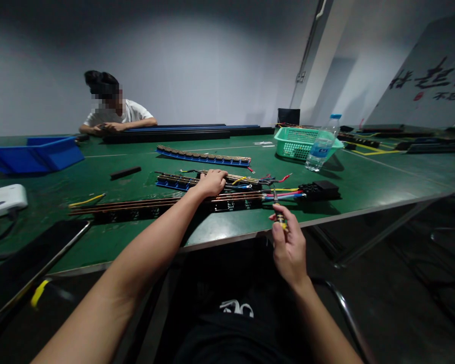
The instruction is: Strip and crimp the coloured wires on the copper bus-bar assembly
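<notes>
My left hand (pixel 211 182) rests curled, fingers pressed down, on a long black rail with copper strips (pixel 136 205) lying across the green table (pixel 356 187). My right hand (pixel 288 242) is closed around a screwdriver (pixel 277 210) whose tip points at the rail's right end, where red, blue and yellow wires (pixel 284 193) run to a black connector block (pixel 320 190). A second shorter blue rail with copper strips (pixel 174 181) lies just behind my left hand.
Another blue rail (pixel 202 156) lies further back. A green basket (pixel 298 143) and a water bottle (pixel 321 144) stand at the right, a blue bin (pixel 34 154) and a white device (pixel 3 199) at the left. A person in white (pixel 116 114) sits at the far side.
</notes>
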`<state>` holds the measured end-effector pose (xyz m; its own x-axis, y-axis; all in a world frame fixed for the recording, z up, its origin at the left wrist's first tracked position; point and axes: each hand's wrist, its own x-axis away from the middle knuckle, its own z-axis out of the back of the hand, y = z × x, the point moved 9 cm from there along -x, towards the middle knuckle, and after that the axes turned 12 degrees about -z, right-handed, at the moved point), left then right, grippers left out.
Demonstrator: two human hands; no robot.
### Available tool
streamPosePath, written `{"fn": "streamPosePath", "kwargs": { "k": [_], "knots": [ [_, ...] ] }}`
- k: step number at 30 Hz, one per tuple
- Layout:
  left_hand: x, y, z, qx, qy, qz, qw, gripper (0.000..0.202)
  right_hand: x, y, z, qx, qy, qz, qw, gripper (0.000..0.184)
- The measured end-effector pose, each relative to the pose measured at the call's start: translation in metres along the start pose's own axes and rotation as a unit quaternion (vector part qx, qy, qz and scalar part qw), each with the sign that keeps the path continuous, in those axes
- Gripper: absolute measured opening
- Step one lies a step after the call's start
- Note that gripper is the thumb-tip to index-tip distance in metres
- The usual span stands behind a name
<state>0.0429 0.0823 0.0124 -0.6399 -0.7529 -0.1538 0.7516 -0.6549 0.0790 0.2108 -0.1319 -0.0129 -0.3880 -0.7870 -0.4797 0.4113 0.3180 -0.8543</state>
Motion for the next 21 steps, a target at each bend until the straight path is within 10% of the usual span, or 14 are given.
{"fn": "streamPosePath", "kwargs": {
  "k": [9, 21],
  "knots": [
    [0.002, 0.002, 0.001, -0.003, -0.009, 0.009, 1.000, 0.046, 0.050, -0.045, -0.006, 0.006, 0.042, 0.190, 0.981, 0.036],
    [-0.001, 0.000, -0.001, -0.008, 0.004, -0.003, 1.000, 0.043, -0.027, -0.022, -0.044, -0.146, 0.013, -0.058, 0.988, 0.044]
  ]
}}
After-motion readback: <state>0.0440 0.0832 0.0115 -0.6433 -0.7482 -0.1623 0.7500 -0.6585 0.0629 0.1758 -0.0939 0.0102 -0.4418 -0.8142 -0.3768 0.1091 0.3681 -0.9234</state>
